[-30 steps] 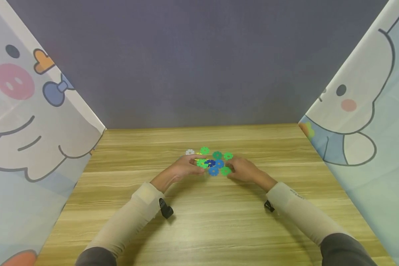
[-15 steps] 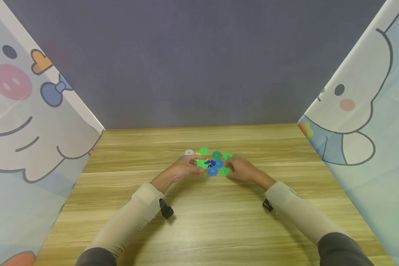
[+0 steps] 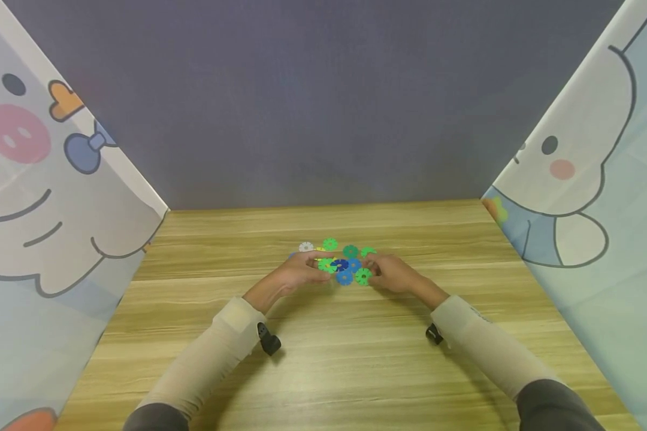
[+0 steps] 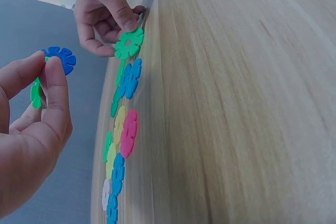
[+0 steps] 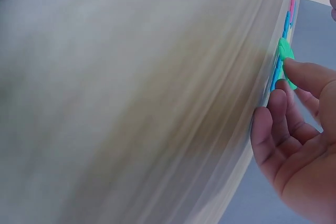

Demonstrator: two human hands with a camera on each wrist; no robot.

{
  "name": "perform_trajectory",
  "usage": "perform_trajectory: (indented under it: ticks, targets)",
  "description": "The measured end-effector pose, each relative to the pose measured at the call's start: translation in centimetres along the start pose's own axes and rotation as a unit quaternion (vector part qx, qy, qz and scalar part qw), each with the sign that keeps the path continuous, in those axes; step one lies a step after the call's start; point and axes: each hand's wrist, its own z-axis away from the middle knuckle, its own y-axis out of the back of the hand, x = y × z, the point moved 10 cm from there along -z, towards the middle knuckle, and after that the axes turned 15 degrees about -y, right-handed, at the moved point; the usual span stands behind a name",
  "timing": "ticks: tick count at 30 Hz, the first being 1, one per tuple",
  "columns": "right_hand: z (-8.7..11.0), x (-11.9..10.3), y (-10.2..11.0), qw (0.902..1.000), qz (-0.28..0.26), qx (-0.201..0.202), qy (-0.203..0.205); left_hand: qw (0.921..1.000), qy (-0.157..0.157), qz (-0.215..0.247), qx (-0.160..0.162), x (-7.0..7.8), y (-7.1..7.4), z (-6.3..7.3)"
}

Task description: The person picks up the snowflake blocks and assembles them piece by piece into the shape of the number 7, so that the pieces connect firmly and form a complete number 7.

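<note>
My left hand (image 3: 301, 268) pinches a green snowflake disc (image 3: 326, 266) joined to a dark blue snowflake disc (image 4: 65, 59), both held above the table. Between thumb and fingers, my right hand (image 3: 393, 273) pinches another green snowflake disc (image 4: 129, 44), tipped up on the near right side of the loose pieces. In the right wrist view the thumb presses this green disc (image 5: 286, 51), and the other fingers curl close over the tabletop. Two lighter blue discs (image 3: 344, 277) lie between the hands, and a dark green disc (image 3: 350, 251) lies behind them.
Further discs lie on the wooden table (image 3: 323, 359): a white one (image 3: 305, 246), a bright green one (image 3: 330, 243), yellow ones and a pink one (image 4: 128, 134). A grey panel (image 3: 323, 108) stands behind the table, with cartoon-printed panels at both sides.
The green disc at my right hand has come up from lying flat and now faces the head camera more. My left hand stays nearly still with its joined pair.
</note>
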Motion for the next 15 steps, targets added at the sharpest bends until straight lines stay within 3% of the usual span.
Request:
perform_trajectory:
  ticks: [15]
  targets:
    - [0.26,-0.65,0.3,0.9995,-0.02,0.006,0.026,0.9999,-0.008,-0.006,-0.011,-0.04,-0.02,-0.05]
